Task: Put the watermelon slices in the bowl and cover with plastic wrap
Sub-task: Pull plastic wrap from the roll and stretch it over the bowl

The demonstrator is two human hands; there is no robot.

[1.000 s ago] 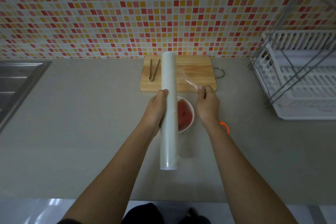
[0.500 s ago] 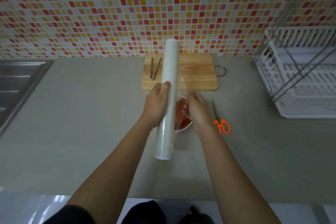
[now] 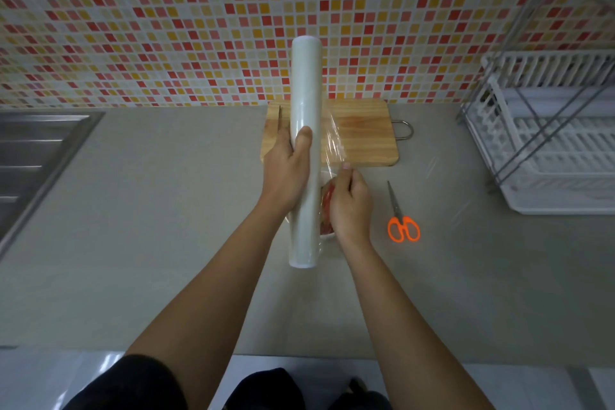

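A mosaic wall [image 3: 166,27] of red, orange, yellow and white tiles fills the far side. Below it a grey counter [image 3: 149,226] runs the full width. A steel sink [image 3: 30,150] is set into the counter at the left edge, and a white dish rack [image 3: 549,143] with a grey wire frame stands at the far right. A wooden cutting board [image 3: 366,133] lies flat against the wall near the middle, with a metal loop [image 3: 404,130] at its right end.

A long white roll of plastic wrap [image 3: 304,83] is held above the counter, pointing from near to far, its far end over the board's left part. The left hand [image 3: 286,173] grips the roll about midway, with the fingers curled round it from the left and the thumb pressed on top. A clear sheet of wrap [image 3: 332,143] is drawn off the roll's right side, over the board's near edge. The right hand [image 3: 349,206] pinches the sheet's edge, thumb and fingertips closed together on it.

The white bowl [image 3: 327,236] sits on the counter just near of the board, mostly hidden under the roll and the right hand. The red watermelon slices [image 3: 327,200] lie in it, showing between the two. Orange-handled scissors [image 3: 401,220] lie closed on the counter right of the bowl, blades pointing far.
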